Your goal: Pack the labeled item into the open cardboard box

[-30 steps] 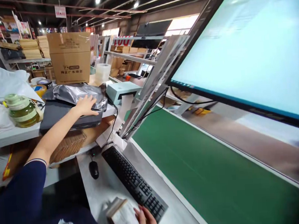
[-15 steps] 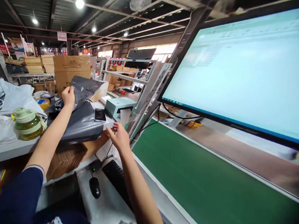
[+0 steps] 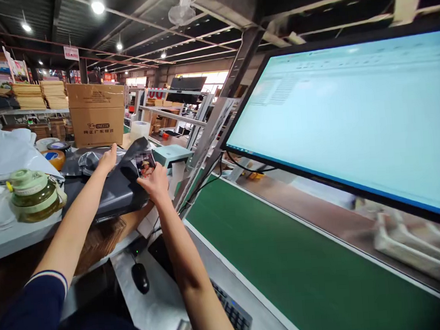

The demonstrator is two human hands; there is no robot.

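Note:
My right hand (image 3: 158, 182) is closed round the lower edge of a smartphone (image 3: 145, 165), whose screen is lit. Under and beside it lies a black plastic mailing bag (image 3: 112, 195) on the white shelf, with part of its flap standing up behind the phone. My left hand (image 3: 108, 159) is closed at the bag's far side, its fingers on the dark plastic and mostly hidden from me. A pale green box-shaped device (image 3: 172, 153) sits just right of the phone.
A green-lidded bottle (image 3: 34, 195), tape rolls (image 3: 55, 158) and white plastic bags (image 3: 11, 149) crowd the left. A cardboard box (image 3: 96, 113) stands behind. A monitor (image 3: 345, 121) overhangs the green conveyor belt (image 3: 286, 251). Below are a mouse (image 3: 140, 278) and keyboard (image 3: 233, 310).
My right hand has moved onto the smartphone and grasped it, and its screen has lit up. My left hand has lowered, and the raised black plastic has come down. The view has shifted slightly.

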